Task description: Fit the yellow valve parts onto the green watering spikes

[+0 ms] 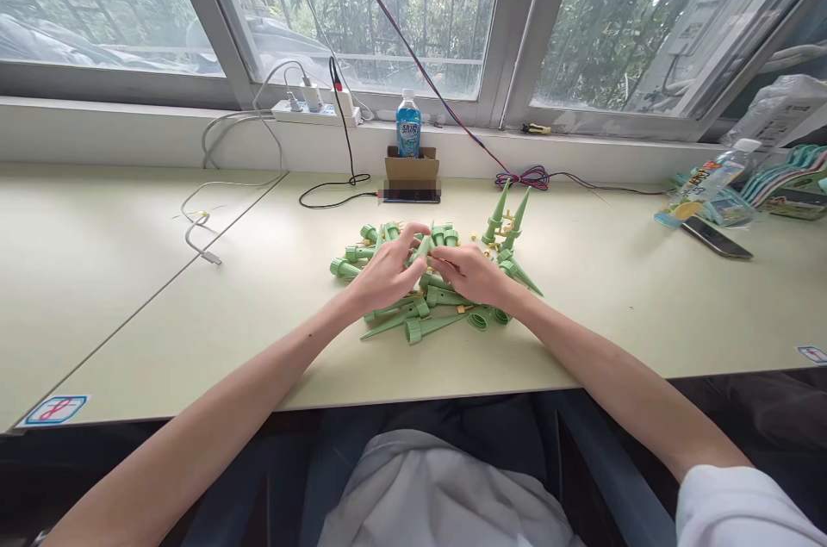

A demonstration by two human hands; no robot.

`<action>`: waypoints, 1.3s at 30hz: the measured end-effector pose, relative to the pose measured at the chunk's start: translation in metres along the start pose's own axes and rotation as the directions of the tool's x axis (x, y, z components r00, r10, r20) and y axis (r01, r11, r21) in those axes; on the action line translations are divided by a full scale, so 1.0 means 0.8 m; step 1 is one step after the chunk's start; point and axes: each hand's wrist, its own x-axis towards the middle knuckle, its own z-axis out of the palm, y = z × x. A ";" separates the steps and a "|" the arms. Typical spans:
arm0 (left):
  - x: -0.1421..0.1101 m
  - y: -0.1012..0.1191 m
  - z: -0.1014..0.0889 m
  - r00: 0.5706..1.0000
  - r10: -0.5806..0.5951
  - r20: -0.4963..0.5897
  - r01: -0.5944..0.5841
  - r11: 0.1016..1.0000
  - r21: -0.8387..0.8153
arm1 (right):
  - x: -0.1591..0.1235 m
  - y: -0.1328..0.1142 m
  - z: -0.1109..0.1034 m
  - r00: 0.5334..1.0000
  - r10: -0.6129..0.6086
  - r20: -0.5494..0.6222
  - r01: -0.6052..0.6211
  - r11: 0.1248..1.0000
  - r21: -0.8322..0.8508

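Note:
A heap of several green plastic cone-shaped spikes (413, 319) lies on the pale table (258, 297) in front of me. My left hand (386, 270) and my right hand (471, 271) meet above the heap, fingers curled around one green spike (423, 247) held between them. Two spikes (507, 215) stand upright just behind and to the right of my right hand, with small yellow parts beside them.
A blue drink bottle (408, 125) stands behind a small cardboard box (412, 168) and a phone (411, 195) at the back. A power strip (315, 111) with cables sits on the sill. At the right lie another phone (716, 237), a bottle (707, 185) and stacked teal items (785, 172).

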 end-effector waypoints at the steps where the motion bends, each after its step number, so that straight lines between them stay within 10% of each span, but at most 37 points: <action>1: 0.000 0.000 0.000 1.000 0.001 0.001 -0.001 1.000 -0.002 | 0.000 0.000 0.000 1.000 0.000 0.001 0.000 1.000 -0.002; 39: 0.000 -0.004 0.000 0.999 0.043 0.008 -0.043 0.998 -0.042 | 0.000 -0.001 0.002 0.999 0.047 -0.002 -0.047 0.997 0.061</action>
